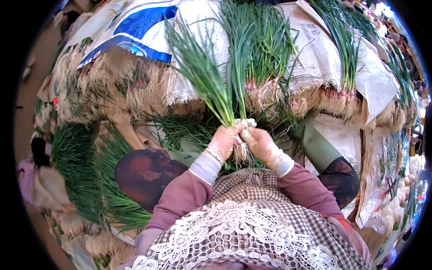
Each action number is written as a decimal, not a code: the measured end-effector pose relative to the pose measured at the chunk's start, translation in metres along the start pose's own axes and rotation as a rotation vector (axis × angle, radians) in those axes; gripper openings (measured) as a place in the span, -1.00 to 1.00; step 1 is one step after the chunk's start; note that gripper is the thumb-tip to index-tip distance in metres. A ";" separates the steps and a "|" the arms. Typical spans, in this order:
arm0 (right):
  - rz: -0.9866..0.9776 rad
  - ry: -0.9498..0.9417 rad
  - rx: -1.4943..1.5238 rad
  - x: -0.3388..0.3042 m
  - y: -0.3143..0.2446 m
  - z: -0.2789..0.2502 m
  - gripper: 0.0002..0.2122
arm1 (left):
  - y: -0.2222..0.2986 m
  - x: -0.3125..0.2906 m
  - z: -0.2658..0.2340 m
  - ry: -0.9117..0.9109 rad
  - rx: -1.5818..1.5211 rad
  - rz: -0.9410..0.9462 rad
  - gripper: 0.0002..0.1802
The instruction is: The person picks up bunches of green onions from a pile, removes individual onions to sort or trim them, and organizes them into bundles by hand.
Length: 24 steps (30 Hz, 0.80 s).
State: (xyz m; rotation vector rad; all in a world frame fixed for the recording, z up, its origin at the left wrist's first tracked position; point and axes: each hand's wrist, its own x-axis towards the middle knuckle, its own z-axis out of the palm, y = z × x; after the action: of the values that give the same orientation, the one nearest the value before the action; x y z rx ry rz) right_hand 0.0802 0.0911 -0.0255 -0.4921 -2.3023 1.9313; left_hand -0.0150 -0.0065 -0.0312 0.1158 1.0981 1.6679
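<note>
In thin pale gloves, my hands meet in front of my lap. My left hand (pixel 223 140) is closed around the stems of a bunch of green onions (pixel 215 90), whose long green leaves fan away up and to the left. Whitish roots (pixel 241 152) hang below the grip. Pressed close beside it, my right hand (pixel 262 143) has its fingers closed at the base of a few upright green onion stalks (pixel 241 96). Both sets of fingertips partly hide the stem bases. Just beyond lies a thicker pile of green onions (pixel 269 49) with pinkish bases and pale roots toward me.
White woven sacks (pixel 315 58) and a blue-and-white sack (pixel 144 29) cover a long heap of green onions, its roots (pixel 117 76) facing me. More green onions (pixel 74 166) lie at left. My knees, one in a dark cover (pixel 148 177), flank my hands.
</note>
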 end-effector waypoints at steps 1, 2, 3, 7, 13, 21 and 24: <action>-0.134 -0.001 -0.213 0.002 0.008 0.007 -0.77 | 0.000 0.000 0.000 -0.029 0.050 0.013 -0.73; -0.108 -0.047 -0.288 -0.002 0.014 0.002 -0.76 | 0.003 -0.002 -0.004 -0.039 0.149 0.011 -0.72; -0.079 0.024 -0.073 0.000 0.007 0.004 -0.76 | 0.001 -0.003 -0.008 0.000 0.047 0.005 -0.71; 0.042 0.350 0.314 0.013 0.000 -0.013 -0.75 | 0.010 -0.008 -0.002 0.023 -0.179 0.052 -0.67; 0.384 -0.119 0.818 0.039 -0.029 -0.017 -0.72 | 0.008 -0.016 -0.002 -0.157 -0.167 0.017 -0.69; 0.100 0.450 -0.021 0.069 0.007 0.003 -0.84 | 0.005 -0.031 0.010 -0.274 -0.370 0.081 -0.65; 0.180 0.156 -0.739 0.065 0.030 -0.020 -0.73 | 0.019 -0.045 0.022 -0.157 -0.078 0.185 -0.71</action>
State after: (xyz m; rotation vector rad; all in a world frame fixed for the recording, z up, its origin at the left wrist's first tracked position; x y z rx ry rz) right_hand 0.0302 0.1337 -0.0592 -0.8896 -2.8785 0.9700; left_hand 0.0024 -0.0298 0.0139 0.3009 0.9250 1.8303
